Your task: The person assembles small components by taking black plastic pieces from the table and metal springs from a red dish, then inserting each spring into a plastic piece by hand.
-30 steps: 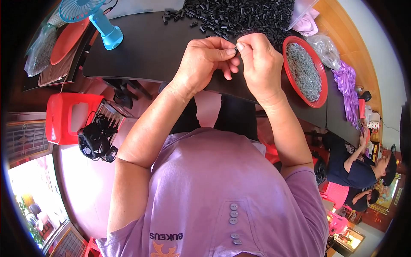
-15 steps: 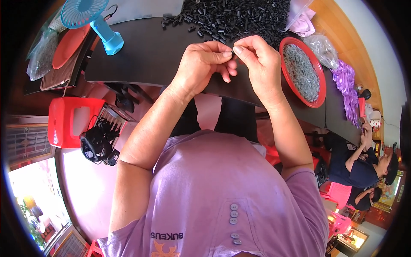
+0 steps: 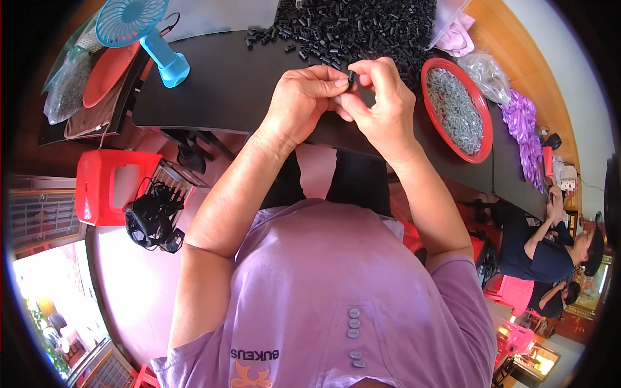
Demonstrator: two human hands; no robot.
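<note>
Above the dark table, my left hand (image 3: pixel 301 100) and my right hand (image 3: pixel 385 107) meet at one small black plastic piece (image 3: pixel 351 79). The left thumb and fingers pinch it from one side, while the right thumb and fingers close round it from the other. Much of the piece is covered by the fingertips, so its exact shape is hard to see. Just beyond the hands lies a large heap of small black tube-like plastic pieces (image 3: pixel 349 32). To the right of my right hand stands a red oval basin (image 3: pixel 486 123) full of small silvery-grey pieces (image 3: pixel 456 107).
A blue handheld fan (image 3: pixel 173 68) stands on the dark table (image 3: pixel 213 90) at the left. Clear plastic bags (image 3: pixel 485 74) and purple shiny material (image 3: pixel 521 136) lie past the basin. A red stool (image 3: pixel 97 187) is at lower left. Two other people (image 3: pixel 537 246) sit at the right.
My right hand has shifted slightly left and turned, its thumb now lower under the black piece. More of the piece shows between the fingertips. My left hand has stayed nearly still.
</note>
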